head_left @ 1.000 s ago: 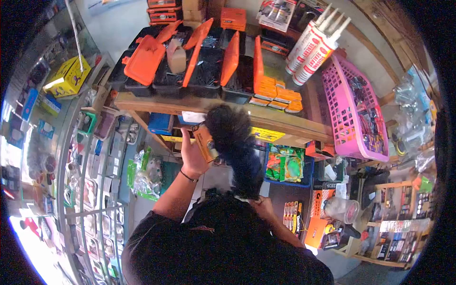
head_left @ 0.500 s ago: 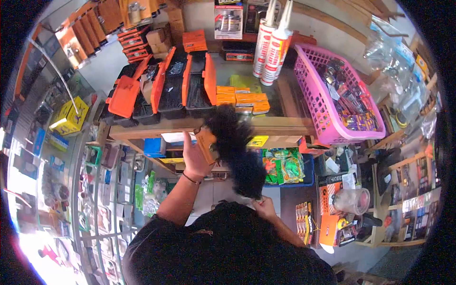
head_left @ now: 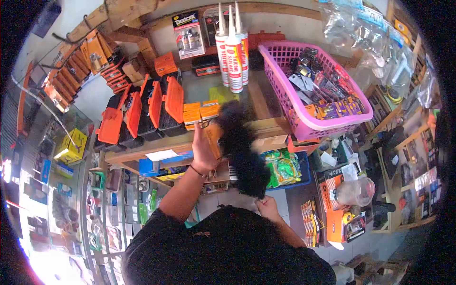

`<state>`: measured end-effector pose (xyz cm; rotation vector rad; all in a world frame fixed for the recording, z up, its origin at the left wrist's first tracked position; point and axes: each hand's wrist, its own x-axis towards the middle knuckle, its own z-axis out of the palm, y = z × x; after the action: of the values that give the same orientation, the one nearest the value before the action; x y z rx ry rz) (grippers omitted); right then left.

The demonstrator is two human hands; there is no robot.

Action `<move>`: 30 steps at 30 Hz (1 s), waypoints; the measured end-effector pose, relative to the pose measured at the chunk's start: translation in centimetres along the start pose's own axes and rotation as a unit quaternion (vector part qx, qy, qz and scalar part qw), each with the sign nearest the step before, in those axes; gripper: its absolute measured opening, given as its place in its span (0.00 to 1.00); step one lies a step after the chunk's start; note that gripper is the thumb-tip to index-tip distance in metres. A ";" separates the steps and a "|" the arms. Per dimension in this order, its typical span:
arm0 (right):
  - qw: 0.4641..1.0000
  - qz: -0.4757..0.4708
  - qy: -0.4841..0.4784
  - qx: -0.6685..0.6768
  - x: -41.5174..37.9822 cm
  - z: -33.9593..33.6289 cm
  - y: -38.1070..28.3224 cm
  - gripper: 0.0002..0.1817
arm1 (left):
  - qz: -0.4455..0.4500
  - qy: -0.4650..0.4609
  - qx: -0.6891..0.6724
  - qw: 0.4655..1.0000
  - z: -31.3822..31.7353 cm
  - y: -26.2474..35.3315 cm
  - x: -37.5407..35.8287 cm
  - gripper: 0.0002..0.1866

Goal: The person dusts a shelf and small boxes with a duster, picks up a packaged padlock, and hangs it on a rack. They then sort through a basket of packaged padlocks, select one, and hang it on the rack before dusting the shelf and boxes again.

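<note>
My left hand (head_left: 205,157) holds up an orange box (head_left: 213,141), its fingers behind or beside the box and partly hidden. My right hand (head_left: 267,208), low and close to my body, is closed around the handle end of a black feather duster (head_left: 243,154). The duster's fluffy, blurred head rises against the right side of the box and covers part of it. Just beyond both hands, small orange boxes (head_left: 192,114) lie stacked on the wooden shelf (head_left: 161,143).
Black cases with orange lids (head_left: 172,100) stand left on the shelf. White silicone sealant tubes (head_left: 233,61) stand upright behind. A pink basket (head_left: 304,111) of small packets sits right. Below are a blue bin (head_left: 304,176) of green packets and a clear plastic tub (head_left: 356,192). Glass cases (head_left: 90,213) line the left.
My view has turned, so the shelf items appear further left. My left hand still holds the orange box, and the duster remains against it with its upper end slightly higher.
</note>
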<state>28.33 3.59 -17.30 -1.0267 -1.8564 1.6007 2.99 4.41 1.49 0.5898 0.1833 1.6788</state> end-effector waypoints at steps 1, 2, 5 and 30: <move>1.000 -0.002 0.002 0.002 0.2 -0.2 0.3 0.11 | -0.005 0.080 0.002 0.997 0.0 -0.2 0.9 0.34; 0.997 -0.061 0.002 -0.056 0.4 -0.2 0.7 0.11 | -0.015 0.093 0.024 0.995 1.0 -0.7 2.0 0.35; 0.996 -0.039 0.002 -0.083 0.7 -1.1 0.8 0.12 | -0.095 -0.175 0.033 0.979 -3.3 -1.5 5.5 0.37; 0.999 0.038 0.001 0.004 2.1 -3.4 2.7 0.21 | -0.135 -0.075 -0.092 0.984 -1.9 -4.1 10.0 0.38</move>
<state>30.30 7.45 -19.43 -1.1062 -1.8283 1.6480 4.84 15.16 0.84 0.5252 -0.0026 1.3656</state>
